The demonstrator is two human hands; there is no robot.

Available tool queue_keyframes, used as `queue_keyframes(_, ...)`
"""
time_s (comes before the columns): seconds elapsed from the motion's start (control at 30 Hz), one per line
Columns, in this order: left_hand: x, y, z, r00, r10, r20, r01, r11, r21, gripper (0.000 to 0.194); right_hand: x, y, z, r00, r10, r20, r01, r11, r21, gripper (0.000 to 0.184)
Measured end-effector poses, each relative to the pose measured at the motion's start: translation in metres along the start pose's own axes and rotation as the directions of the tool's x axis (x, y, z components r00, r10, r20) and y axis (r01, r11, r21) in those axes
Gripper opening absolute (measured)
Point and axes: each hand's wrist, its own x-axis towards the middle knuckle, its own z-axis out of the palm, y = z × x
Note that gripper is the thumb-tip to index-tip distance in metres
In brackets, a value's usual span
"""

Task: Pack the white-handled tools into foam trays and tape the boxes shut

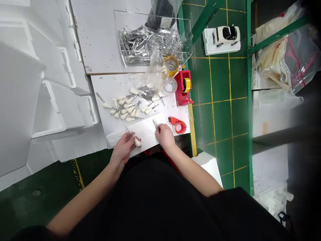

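My left hand (124, 145) is closed on a small tool with a white bulb-shaped handle (137, 143) and a thin metal shaft that points away from me. In my right hand (165, 135) is a slim silver-grey tool (155, 124), gripped near its lower end; its exact kind is unclear. Both hands are over a white foam board (142, 129) at the table's near edge. Just beyond it lies a loose pile of similar white-handled tools (129, 107), with a heap of thin metal pieces (147, 92) behind.
A clear bin (122, 60) of shiny metal parts stands at the back. Tape rolls (172, 65), a red tape dispenser (182, 93) and a hand-held tape cutter (178, 126) line the right. White foam boxes (57, 110) are stacked left. A toy car (227, 35) sits at far right.
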Motion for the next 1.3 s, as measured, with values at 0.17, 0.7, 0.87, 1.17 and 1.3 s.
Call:
queue_keyframes(0.17,0.006,0.001,-0.009,0.999,0.042,-0.022,-0.041,0.997,0.059,0.045,-0.001,-0.001,0.007,1.0,-0.005,-0.006,0.005,0.997,-0.072,0.023)
queue_keyframes(0.7,0.028,-0.014,0.076,0.937,0.21,0.281,-0.335,0.772,0.54,0.052,-0.061,0.032,0.017,0.92,0.345,0.187,-0.351,0.513,0.783,0.025)
queue_keyframes(0.87,0.034,0.013,0.067,0.847,0.347,0.402,-0.529,0.488,0.694,0.051,-0.038,0.026,0.011,0.926,0.376,0.036,-0.311,0.704,0.639,0.015)
queue_keyframes(1.17,0.054,0.008,0.075,0.588,0.347,0.731,-0.769,-0.041,0.638,0.045,-0.041,0.017,0.011,0.992,0.125,-0.015,-0.123,0.987,0.107,0.025)
queue_keyframes(1.3,0.072,0.001,0.077,0.565,0.291,0.772,-0.778,-0.124,0.616,0.041,-0.046,0.02,0.013,0.994,0.029,-0.108,-0.023,0.998,0.054,0.024)
